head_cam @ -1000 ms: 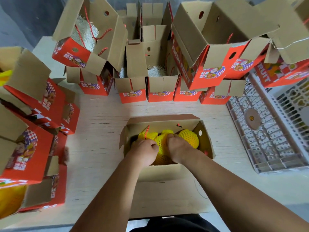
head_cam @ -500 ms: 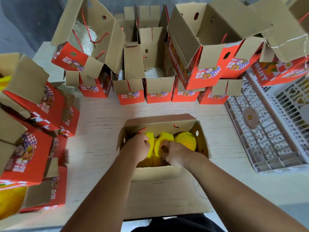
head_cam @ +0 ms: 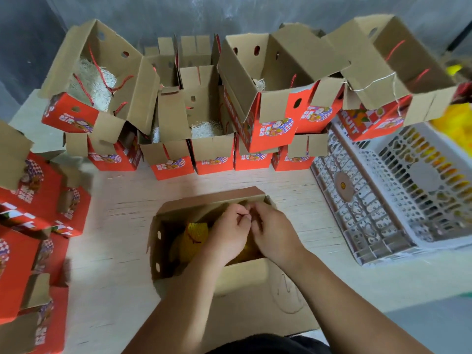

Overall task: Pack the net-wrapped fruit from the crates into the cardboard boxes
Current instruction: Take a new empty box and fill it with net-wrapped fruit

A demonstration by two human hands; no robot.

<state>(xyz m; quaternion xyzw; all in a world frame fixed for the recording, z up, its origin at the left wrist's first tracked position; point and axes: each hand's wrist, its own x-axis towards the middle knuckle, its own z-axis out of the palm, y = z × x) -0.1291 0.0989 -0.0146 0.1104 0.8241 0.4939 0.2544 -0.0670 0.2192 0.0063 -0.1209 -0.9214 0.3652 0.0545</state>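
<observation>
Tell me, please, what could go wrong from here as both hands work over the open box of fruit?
Both hands, left hand and right hand, meet over the open box, hiding most of the netted fruit, so a piece might get pinched or bruised unseen. The tilted stacked boxes behind look loosely balanced and could topple if the table is jolted.

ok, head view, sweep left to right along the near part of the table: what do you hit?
Pile of red boxes → bare table → open cardboard box → net-wrapped fruit inside it → left hand → right hand → white plastic crate.
</observation>
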